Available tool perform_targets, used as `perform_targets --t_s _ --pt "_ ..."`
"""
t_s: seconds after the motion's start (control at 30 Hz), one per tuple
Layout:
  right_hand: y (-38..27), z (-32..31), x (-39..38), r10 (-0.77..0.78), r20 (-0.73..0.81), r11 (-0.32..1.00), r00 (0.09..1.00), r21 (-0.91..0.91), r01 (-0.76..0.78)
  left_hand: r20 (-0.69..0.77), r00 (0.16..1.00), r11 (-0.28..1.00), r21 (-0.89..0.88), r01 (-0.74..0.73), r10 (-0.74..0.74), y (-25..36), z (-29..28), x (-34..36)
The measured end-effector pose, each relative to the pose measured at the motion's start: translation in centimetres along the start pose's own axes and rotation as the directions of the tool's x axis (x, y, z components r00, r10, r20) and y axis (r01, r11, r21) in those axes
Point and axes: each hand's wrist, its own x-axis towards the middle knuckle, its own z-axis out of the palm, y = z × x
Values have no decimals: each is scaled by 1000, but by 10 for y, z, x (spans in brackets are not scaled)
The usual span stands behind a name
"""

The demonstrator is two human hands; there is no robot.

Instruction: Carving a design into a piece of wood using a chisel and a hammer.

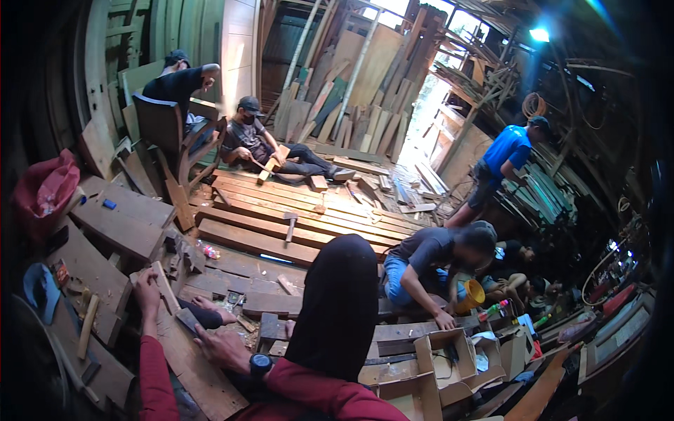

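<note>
Along my lower left lies a long light-brown wooden plank (191,365). At its far end my left hand (147,293), in a red sleeve, is closed on a narrow wooden strip (166,286) standing along the plank. My right hand (223,349), with a dark wristwatch (260,363) above it, grips a small dark flat block (187,322) over the plank, close to the strip's near end. The block's exact kind is unclear. My raised knee (344,281) in dark trousers stands right of the hands, and a bare foot (216,311) shows beyond the plank.
Boards (126,217) and a red sack (48,189) crowd the left. Ahead, a wooden mallet (290,226) lies on stacked beams (239,242). Cardboard boxes (449,358) stand at right, where a crouching person (428,259) reaches in. Other people sit or stand farther off.
</note>
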Motion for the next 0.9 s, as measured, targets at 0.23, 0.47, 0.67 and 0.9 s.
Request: perform_targets --t_s 0.23,0.47,0.67,0.9 --pt "-2 -16 -3 70 58 997 996 17 -71 7 994 991 -79 108 -108 21 -5 -3" --pt "-7 -15 1 89 36 996 995 17 -90 -17 1000 1000 -2 5 -5 16 -1 -3" --pt "3 -6 1 53 49 999 997 1 -54 -32 998 998 32 -48 49 11 5 3" --pt "-9 -21 4 61 117 997 991 34 -66 12 998 998 4 57 -57 17 -7 -1"
